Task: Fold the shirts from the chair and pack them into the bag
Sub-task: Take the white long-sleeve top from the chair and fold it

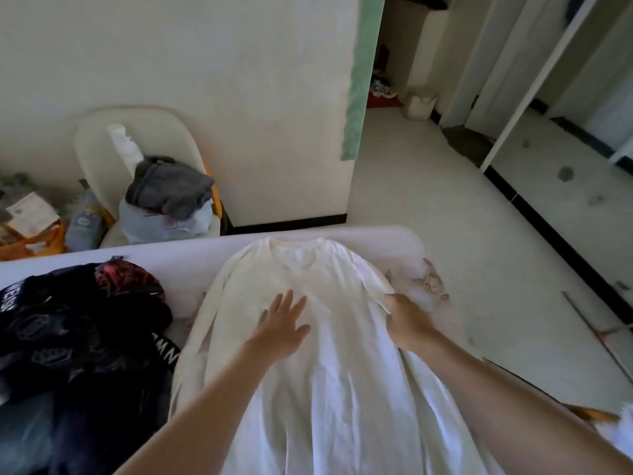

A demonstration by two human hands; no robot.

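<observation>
- The white shirt [318, 371] lies face up along the bed [191, 255], with its collar at twelve o'clock and its hem running toward six. It is spread flat, most likely so the folds come out square.
- The left hand [282, 329] rests palm down on the chest of the shirt, fingers straight and fanned, holding nothing. I judge it to be an anchor, so the cloth does not slide when the other side is pulled.
- The right hand [406, 318], at three o'clock from the left one, has its fingers curled round the sleeve edge [375, 281]. The cloth there is bunched and slightly raised off the bed – probably the start of bringing that side in over the body.
- The shirt's other side, at nine o'clock, lies in a long narrow line. I cannot tell whether it is already folded in.
- The chair [102, 132] stands beyond the bed at ten o'clock, with a grey garment [168, 186] heaped on a pale blue garment [154, 224]. These look like the shirts waiting their turn.
- A dark patterned heap [68, 330] lies on the bed at nine o'clock, just beside the shirt. I cannot tell whether it is the bag or more clothing.
- An orange bag [44, 241] sits at ten o'clock, left of the chair.
- The task looks to be at an early stage — one shirt is mid-fold and nothing can be seen packed.
</observation>
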